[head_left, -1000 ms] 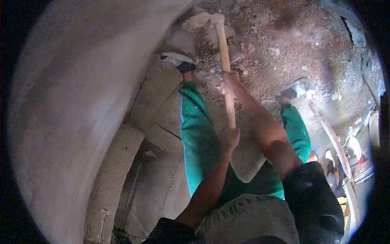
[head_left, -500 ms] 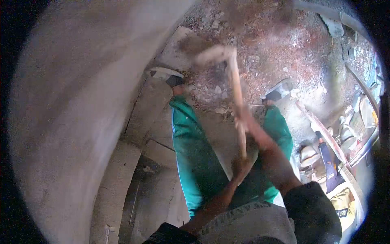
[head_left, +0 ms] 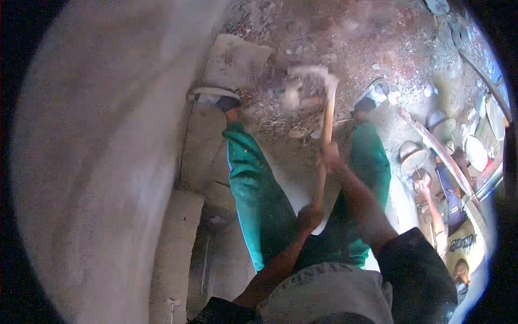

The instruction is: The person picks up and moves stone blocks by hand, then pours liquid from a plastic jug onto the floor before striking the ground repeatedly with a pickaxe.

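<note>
A hoe [head_left: 327,121] with a wooden handle slants up and away from me between my legs. My left hand [head_left: 309,217] is closed round the lower end of its handle, and my right hand [head_left: 330,158] grips it farther up. The metal blade [head_left: 318,70] is blurred over the dirt floor, with loose dark soil [head_left: 302,89] and a pale lump around it. It lies between my left shoe [head_left: 216,98] and my right shoe [head_left: 372,96].
A tall plastered wall [head_left: 108,162] rises along my left, with a concrete slab [head_left: 234,59] beside its foot. On the right, a long plank [head_left: 431,143] runs past a metal bowl [head_left: 411,155]. Beyond, a person in a yellowish shirt [head_left: 458,243] reaches out a hand [head_left: 423,186].
The hoe's blade has shifted right and a little closer to me, and its handle now leans right at the top. More of the other person shows on the right.
</note>
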Demonstrator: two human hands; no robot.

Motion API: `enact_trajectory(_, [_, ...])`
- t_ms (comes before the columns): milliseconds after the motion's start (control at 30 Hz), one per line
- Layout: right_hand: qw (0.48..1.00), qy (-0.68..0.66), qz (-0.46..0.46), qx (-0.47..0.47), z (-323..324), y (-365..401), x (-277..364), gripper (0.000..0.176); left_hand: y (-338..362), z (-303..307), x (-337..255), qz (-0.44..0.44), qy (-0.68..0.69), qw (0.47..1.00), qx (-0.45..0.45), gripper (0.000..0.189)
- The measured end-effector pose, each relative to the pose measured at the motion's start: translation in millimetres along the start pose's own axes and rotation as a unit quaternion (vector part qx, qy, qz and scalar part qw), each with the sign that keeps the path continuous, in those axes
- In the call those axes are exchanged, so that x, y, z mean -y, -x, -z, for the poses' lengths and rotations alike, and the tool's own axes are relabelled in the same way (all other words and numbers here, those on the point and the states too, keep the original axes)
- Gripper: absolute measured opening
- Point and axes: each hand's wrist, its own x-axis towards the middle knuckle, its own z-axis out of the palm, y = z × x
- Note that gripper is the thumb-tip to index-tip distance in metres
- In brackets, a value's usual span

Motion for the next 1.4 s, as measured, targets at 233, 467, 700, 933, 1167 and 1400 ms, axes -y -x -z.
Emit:
enact_trajectory(233, [0.997, -0.028, -0.021, -0.062, 10.8, 46.9, -45.7, 0.021, 40.6, 33.3, -29.0, 0.036, -0.050, 0.993, 0.097, 0.047])
enact_trajectory(467, [0.920, -0.384, -0.032, 0.069, -2.8, 59.6, -23.8, 0.019, 22.1, 65.3, -41.3, 0.065, -0.138, 0.981, 0.123, 0.031])
enact_trajectory(700, [0.950, -0.304, -0.053, 0.048, -56.4, 116.2, 20.8, 0.017, 27.3, 100.3, -146.2, 0.130, -0.218, 0.950, -0.183, 0.032])
enact_trajectory(933, [0.936, -0.286, -0.012, 0.206, -2.2, 8.9, 3.9, 0.030, 11.6, 79.6, -182.8, 0.075, -0.080, 0.956, -0.272, 0.034])
enact_trajectory(1167, [0.977, 0.156, 0.124, 0.071, 41.0, 37.5, 74.0, 0.039, 42.1, 105.9, -230.3, 0.107, 0.052, 0.958, -0.262, 0.027])
enact_trajectory(1400, [0.971, 0.199, 0.130, -0.004, 44.4, 79.7, 91.3, 0.035, 12.6, 87.2, -216.9, -0.011, 0.133, 0.941, -0.312, 0.029])
